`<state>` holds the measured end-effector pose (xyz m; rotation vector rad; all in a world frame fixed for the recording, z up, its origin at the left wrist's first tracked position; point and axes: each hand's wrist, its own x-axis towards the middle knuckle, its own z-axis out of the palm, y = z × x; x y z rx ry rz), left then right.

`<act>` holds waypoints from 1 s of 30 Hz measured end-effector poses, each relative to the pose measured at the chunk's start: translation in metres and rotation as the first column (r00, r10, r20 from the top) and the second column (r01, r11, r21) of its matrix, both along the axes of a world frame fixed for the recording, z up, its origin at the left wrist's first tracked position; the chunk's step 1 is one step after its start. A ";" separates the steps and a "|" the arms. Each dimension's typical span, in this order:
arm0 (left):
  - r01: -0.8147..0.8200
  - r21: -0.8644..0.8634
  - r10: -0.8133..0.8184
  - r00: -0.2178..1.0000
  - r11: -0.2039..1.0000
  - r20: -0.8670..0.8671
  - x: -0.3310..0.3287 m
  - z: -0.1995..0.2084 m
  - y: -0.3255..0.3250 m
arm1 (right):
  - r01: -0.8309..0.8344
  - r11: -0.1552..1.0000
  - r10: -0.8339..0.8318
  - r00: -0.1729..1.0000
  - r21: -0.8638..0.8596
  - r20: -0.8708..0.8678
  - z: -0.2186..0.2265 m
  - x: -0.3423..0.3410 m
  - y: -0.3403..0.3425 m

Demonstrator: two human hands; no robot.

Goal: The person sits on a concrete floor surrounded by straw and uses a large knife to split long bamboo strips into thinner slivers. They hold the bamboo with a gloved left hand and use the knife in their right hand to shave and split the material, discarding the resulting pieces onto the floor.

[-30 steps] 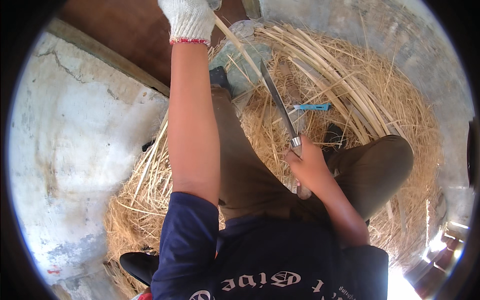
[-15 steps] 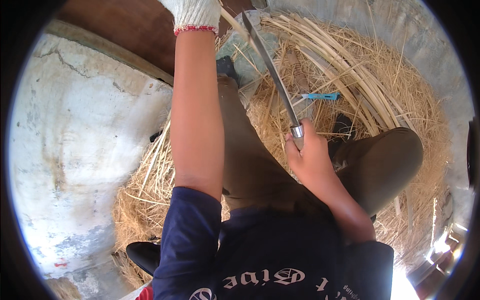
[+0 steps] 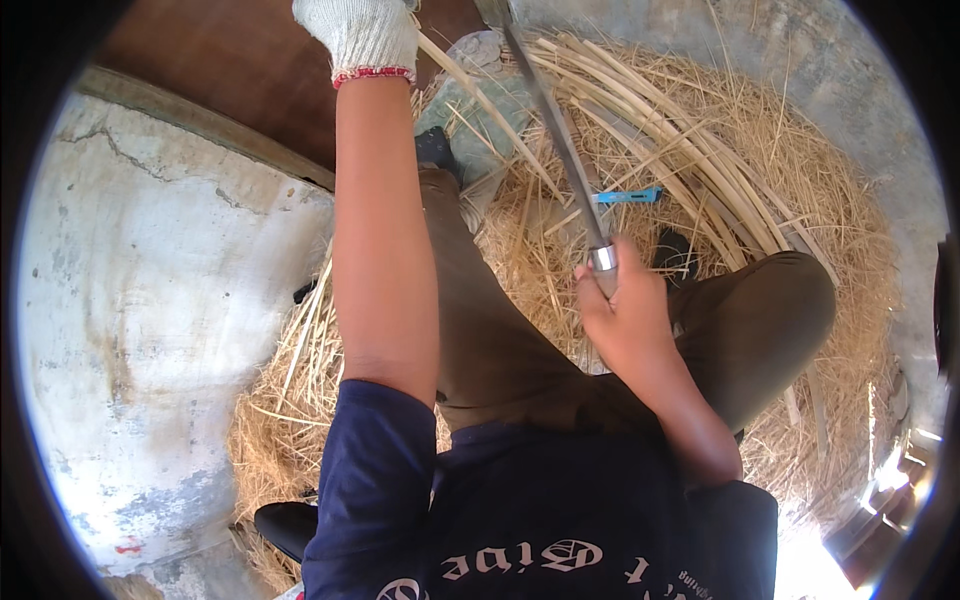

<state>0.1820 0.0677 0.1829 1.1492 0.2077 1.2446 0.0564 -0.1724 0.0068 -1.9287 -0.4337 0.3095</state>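
Note:
My left hand (image 3: 362,38) wears a white knit glove with a red-edged cuff and is raised at the top, its fingers partly hidden. It grips a long pale strip (image 3: 485,103), apparently bamboo, which slants down to the right. In my right hand (image 3: 632,308), bare and closed round the handle, is a long knife (image 3: 565,140) with a metal collar. Its blade points up and away, just right of the strip, with the tip at the picture's upper edge. Whether blade and strip touch, I cannot tell.
A bundle of split strips (image 3: 690,140) lies on a heap of straw-like shavings (image 3: 835,215). A blue box cutter (image 3: 628,195) rests beyond the knife handle. My bent legs (image 3: 760,320) flank the work. Left stands a cracked pale wall (image 3: 170,290); a brown panel (image 3: 240,60) is above.
My left hand has shifted left and slightly nearer, and more of the strip shows left of the blade. The knife has swung a little more upright, its tip moving away.

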 end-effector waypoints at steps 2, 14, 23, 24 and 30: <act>0.032 -0.030 -0.033 0.999 0.999 -0.031 0.000 -0.001 0.005 | 0.023 0.997 -0.020 0.999 0.077 -0.037 0.014 -0.002 0.001; 0.035 -0.067 -0.035 0.999 0.997 -0.009 0.006 0.000 0.011 | -0.102 0.994 0.106 0.987 -0.036 0.117 -0.003 -0.005 0.008; 0.017 -0.062 -0.015 0.999 0.998 0.035 0.008 -0.002 0.027 | -0.044 0.998 0.043 0.999 0.040 0.014 0.005 -0.005 0.009; -0.023 -0.081 0.027 0.999 0.996 0.046 0.007 -0.003 0.027 | -0.054 0.997 0.054 0.999 0.054 0.005 0.006 -0.006 0.010; 0.004 -0.123 -0.005 1.000 0.992 -0.009 -0.005 0.005 0.031 | -0.054 0.991 0.048 0.998 -0.119 -0.048 -0.016 0.005 0.008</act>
